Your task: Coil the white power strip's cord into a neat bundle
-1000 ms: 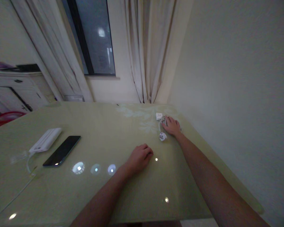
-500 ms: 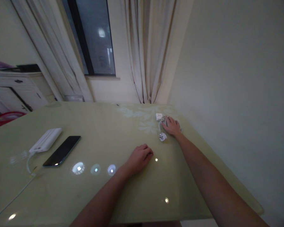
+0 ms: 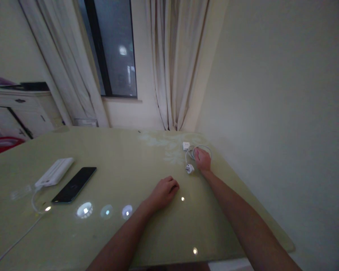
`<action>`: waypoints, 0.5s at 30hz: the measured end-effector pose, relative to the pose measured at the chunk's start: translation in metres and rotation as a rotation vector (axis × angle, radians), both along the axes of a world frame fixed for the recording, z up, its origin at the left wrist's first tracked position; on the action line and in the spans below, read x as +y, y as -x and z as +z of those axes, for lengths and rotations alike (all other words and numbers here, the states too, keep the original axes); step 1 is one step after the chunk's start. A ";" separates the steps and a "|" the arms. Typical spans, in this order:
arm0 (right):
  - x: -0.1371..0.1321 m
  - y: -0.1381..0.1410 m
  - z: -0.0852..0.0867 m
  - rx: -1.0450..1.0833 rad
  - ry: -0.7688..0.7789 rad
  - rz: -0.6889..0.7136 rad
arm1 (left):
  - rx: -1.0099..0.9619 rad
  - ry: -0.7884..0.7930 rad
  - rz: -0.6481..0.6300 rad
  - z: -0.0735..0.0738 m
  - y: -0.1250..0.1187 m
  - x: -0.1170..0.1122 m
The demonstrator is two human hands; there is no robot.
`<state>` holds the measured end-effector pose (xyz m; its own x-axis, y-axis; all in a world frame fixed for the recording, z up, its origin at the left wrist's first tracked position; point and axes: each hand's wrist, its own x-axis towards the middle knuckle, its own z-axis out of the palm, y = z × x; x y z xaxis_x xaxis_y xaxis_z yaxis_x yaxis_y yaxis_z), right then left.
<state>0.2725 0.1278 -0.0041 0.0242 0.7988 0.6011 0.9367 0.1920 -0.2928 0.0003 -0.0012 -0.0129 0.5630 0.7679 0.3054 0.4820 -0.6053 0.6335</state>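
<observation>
My right hand (image 3: 202, 160) is closed around the coiled cable of a white extension cord (image 3: 191, 153) at the table's far right. One loop of the cable arcs out beyond my fingers. The cord's white socket block (image 3: 186, 146) lies just left of the coil, and its plug (image 3: 189, 168) rests nearer to me with the pins facing left. My left hand (image 3: 164, 191) lies on the tabletop near the middle, fingers curled in and nothing visible in them.
A black phone (image 3: 75, 185) and a white power bank (image 3: 55, 172) with a white cable (image 3: 19, 239) lie on the left of the glossy table (image 3: 115, 158). A wall (image 3: 271, 113) borders the right side; curtains (image 3: 176, 67) hang behind the far edge.
My right hand has gone from lying spread over the coiled cable to closing around it, with the hand turned onto its side. My left hand keeps its place; the view has shifted slightly.
</observation>
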 end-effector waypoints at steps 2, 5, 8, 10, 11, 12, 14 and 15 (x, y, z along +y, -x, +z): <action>-0.013 0.011 0.008 0.033 -0.069 -0.006 | -0.004 0.006 0.001 0.002 0.000 0.000; -0.039 0.042 0.020 0.134 -0.159 0.116 | -0.006 0.001 -0.009 0.003 0.000 0.000; -0.066 0.081 0.027 0.135 -0.045 0.303 | -0.007 -0.005 -0.020 0.002 0.001 0.000; -0.080 0.102 0.025 0.112 0.015 0.312 | -0.010 -0.003 -0.020 0.000 0.003 0.000; -0.085 0.109 0.023 0.103 0.015 0.289 | -0.010 -0.003 -0.015 0.000 0.005 0.000; -0.088 0.113 0.021 0.092 0.003 0.260 | -0.006 -0.005 -0.006 0.000 0.008 -0.001; -0.089 0.112 0.016 0.061 -0.023 0.188 | 0.011 -0.021 0.019 0.001 0.012 -0.001; -0.088 0.108 0.015 0.041 -0.020 0.145 | 0.020 -0.033 0.033 0.002 0.014 -0.001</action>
